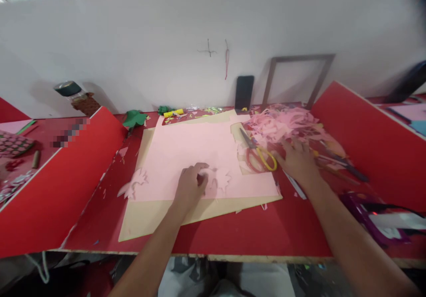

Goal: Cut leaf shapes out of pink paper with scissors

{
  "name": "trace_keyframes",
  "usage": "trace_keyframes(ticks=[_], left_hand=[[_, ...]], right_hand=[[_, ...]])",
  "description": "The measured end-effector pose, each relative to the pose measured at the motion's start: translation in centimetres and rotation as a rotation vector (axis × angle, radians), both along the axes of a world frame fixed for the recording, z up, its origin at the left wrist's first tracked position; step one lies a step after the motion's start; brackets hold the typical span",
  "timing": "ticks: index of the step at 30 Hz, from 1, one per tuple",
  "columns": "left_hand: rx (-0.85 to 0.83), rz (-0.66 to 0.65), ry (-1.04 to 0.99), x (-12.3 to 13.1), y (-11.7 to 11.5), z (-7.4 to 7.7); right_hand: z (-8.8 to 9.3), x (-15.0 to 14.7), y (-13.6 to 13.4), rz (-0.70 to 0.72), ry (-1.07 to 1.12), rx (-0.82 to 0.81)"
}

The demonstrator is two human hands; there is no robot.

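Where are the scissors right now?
In the head view, the scissors lie right of centre, by the right side of the pink sheet, just left of the right hand, near the pink scraps.

We could read no text, label, brand or number anywhere. On the smooth, flat white upright panel we saw only a thin, dark, cross-shaped mark, whether drawn or thread we could not tell.

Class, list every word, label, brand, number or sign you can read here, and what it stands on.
No words, labels, brands or numbers can be read.
Wall: a cross-shaped mark; whether it is meant as a sign is unclear.
Purple device: any print is too blurred.
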State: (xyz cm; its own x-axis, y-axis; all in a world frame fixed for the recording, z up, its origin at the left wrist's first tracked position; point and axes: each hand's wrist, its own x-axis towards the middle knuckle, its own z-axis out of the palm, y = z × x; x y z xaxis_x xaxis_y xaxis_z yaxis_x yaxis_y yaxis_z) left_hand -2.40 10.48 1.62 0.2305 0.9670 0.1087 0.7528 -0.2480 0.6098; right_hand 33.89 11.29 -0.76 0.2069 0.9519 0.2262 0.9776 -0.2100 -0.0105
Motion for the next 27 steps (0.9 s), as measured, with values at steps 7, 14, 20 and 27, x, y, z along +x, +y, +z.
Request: trace_keyframes(ticks=[7,14,20,27], left_hand=[[0.005,-0.008,0.001,0.0,0.1,0.0],[-0.003,0.005,0.003,0.0,0.0,0.1],[-0.008,0.0,-0.004,0.0,0.0,0.2],[-0.025,0.0,-0.018,-0.1,0.1,0.1]], right_hand=[[-0.3,0.3,0.1,0.002,0.013,-0.002],[0.0,0.1,0.1,-0.005,0.016,-0.011],[0.3,0.5,-0.2,0.004,0.018,0.038],[0.5,3.5,-0.3,0.007,0.046,0.05]])
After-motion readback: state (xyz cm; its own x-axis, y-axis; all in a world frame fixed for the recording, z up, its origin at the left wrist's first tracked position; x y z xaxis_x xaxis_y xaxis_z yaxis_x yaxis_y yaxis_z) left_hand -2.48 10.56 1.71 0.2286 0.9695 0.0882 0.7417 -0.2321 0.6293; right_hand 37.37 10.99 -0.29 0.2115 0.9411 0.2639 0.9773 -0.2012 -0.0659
